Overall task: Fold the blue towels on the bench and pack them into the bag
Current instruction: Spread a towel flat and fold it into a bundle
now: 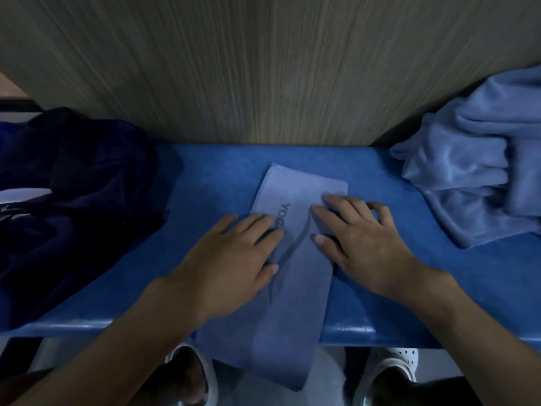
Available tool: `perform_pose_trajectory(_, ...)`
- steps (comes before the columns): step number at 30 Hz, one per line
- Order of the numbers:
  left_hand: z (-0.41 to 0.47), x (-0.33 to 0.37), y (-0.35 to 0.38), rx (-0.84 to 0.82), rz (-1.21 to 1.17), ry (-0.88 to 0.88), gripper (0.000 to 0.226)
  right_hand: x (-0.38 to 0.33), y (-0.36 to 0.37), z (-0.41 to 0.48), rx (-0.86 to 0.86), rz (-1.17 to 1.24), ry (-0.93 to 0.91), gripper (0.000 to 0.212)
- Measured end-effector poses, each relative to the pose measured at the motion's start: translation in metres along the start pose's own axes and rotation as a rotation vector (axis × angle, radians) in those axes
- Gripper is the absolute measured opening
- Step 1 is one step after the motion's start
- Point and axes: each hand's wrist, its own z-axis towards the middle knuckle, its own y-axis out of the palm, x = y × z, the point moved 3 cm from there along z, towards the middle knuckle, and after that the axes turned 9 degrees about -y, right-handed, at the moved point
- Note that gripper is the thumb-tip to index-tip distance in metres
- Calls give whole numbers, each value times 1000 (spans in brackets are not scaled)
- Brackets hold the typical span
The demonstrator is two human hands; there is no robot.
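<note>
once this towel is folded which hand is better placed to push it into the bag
Left, probably: the left hand lies flat on the left of the towel, nearest the dark bag at the left end of the bench. The right hand presses the other side, nearer the unfolded pile.

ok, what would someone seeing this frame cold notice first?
The left hand and right hand press flat on a narrow light-blue towel with a dark printed logo. It lies mid-bench, and its near end hangs over the front edge of the blue bench. A heap of unfolded towels sits at the right end, and a dark navy bag at the left.
</note>
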Motion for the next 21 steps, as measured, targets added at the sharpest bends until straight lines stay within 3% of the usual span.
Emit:
perform_pose_trajectory(3, -3, 5, -3, -52, -9, -18, 58, 3, 7, 6, -2, 99, -59, 65)
perform_pose_trajectory(6, 7, -6, -8, 18, -165, -153, 55, 1, 3, 17, 82, 212, -78, 51)
perform_pose_trajectory(9, 24, -31, -5, 101, -348, -435, 43, 5, -3, 28, 260, 232, 119, 44)
perform_pose_trajectory(13, 44, -51, 7, 92, -553, -594, 48, 16, -1, 41, 285, 340, 352, 18)
perform_pose_trajectory(21, 76, -56, 10, 131, -749, -621, 19, 21, 3, 60, 217, 485, 409, 35)
